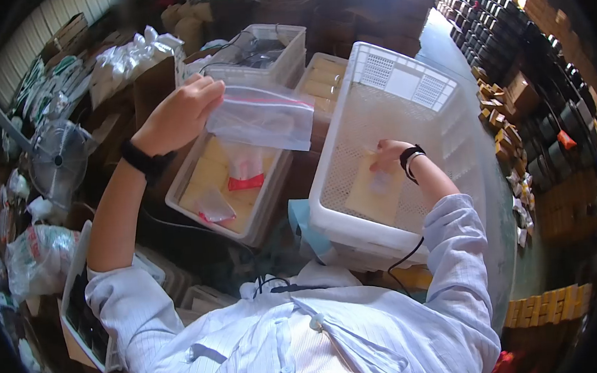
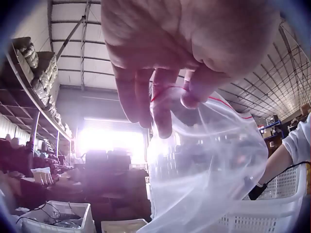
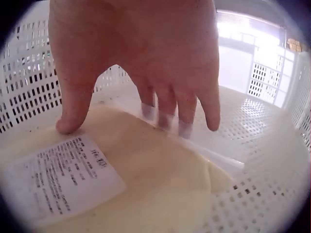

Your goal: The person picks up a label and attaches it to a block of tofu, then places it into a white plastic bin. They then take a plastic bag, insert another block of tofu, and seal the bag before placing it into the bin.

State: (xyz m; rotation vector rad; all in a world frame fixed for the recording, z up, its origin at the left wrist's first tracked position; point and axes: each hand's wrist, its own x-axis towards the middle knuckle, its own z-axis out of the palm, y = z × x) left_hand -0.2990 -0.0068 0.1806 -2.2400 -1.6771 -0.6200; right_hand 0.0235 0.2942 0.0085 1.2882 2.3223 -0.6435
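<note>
My left hand (image 1: 182, 115) pinches the top edge of a clear zip bag (image 1: 266, 126) between thumb and fingers; the bag hangs with its red seal line (image 2: 221, 101) near the top. In the large white basket (image 1: 327, 198), my right hand (image 1: 391, 157) reaches down over a flat pale yellow packet (image 1: 369, 198). The right wrist view shows its thumb on the packet's surface and its fairly straight fingers (image 3: 185, 114) at the far edge, partly behind clear film. A printed white label (image 3: 63, 179) lies on the packet.
Below the bag, a white crate (image 1: 173, 196) holds yellow packets and red-edged small bags (image 1: 245, 180). Behind it stand another white crate (image 1: 294, 43) with dark contents and a tray of pale packets (image 1: 322, 79). A fan (image 1: 58, 160) stands at the left.
</note>
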